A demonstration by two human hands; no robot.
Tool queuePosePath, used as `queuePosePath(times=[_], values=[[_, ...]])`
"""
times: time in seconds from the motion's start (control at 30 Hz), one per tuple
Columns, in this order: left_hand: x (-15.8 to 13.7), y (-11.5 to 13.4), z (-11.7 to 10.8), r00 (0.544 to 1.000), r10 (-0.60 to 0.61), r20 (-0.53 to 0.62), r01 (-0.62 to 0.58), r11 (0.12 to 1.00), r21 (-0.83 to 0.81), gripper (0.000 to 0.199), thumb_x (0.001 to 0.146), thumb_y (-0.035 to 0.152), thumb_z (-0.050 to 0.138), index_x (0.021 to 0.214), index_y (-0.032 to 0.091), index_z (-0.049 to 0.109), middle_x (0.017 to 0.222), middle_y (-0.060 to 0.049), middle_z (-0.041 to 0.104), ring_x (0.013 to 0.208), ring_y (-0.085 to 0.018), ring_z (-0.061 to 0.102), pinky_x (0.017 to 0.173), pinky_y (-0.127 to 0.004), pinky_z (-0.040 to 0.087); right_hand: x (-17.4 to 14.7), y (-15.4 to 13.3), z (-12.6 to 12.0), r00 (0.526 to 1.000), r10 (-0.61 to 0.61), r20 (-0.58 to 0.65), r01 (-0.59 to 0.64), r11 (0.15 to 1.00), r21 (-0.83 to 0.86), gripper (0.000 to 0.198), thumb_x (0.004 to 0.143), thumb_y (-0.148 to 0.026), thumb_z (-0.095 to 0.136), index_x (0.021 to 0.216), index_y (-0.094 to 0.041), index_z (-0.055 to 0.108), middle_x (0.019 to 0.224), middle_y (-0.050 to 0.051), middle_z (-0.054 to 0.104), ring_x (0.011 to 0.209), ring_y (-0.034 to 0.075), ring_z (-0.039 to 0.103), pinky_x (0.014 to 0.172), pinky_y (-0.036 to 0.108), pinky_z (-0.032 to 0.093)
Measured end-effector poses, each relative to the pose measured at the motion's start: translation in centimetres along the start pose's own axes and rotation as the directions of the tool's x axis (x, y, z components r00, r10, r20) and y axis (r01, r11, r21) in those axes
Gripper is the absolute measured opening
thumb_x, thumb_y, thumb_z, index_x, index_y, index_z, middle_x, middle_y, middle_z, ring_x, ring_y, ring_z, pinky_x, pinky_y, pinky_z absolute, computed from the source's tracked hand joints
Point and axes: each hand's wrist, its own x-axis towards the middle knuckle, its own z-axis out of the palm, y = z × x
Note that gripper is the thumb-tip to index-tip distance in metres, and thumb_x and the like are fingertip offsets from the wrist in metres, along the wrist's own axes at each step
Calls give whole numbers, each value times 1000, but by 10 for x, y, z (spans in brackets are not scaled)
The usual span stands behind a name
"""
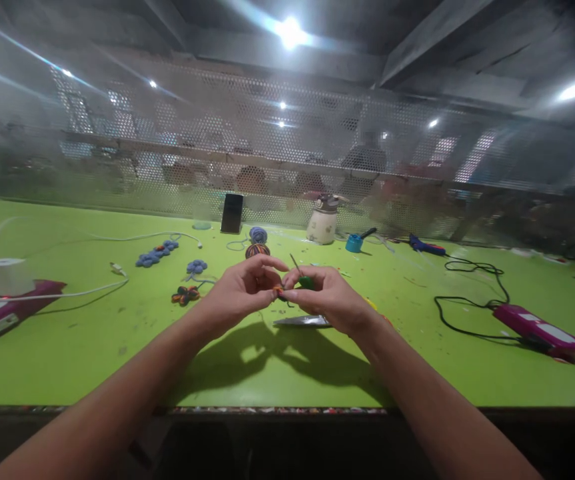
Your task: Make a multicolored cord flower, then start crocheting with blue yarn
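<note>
A small orange-and-dark yarn piece (279,291) is pinched between the left hand (237,287), fingers loosely curled, and the right hand (335,295), which also clasps a slim green-handled tool (306,283). Puffy blue yarn flowers (197,267) dot the smooth green table (117,367), before a perforated screen (267,157).

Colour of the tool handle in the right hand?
The handle is green; it shows best in the head view, the only one.
</note>
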Motion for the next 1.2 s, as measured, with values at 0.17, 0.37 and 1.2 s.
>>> queuePosePath(times=[0.17,0.37,1.2], values=[[-2,3,-2,997,-63,47,66,996,-62,31,73,3,59,99,20,59,78,2,60,70,-9,51,62,-23,34,0,5,0,993,34,113,-62,963,264,16,73,-23,72,75,-16,58,55,-8,38,40,2,22,40,20,11],[-5,5,-2,989,-146,35,150,961,-233,26,70,6,65,92,18,58,78,0,59,65,-8,47,57,-22,31,0,7,2,988,16,153,-73,925,372,10,76,-19,68,76,-15,58,49,-9,34,40,2,20,40,19,12],[2,-2,5,923,-298,-245,183,897,-402,50,59,5,77,104,16,57,76,-2,66,71,-11,61,68,-23,44,0,10,23,995,98,2,-86,871,483,22,77,-26,67,74,-18,46,47,-10,35,39,4,20,43,21,14]])
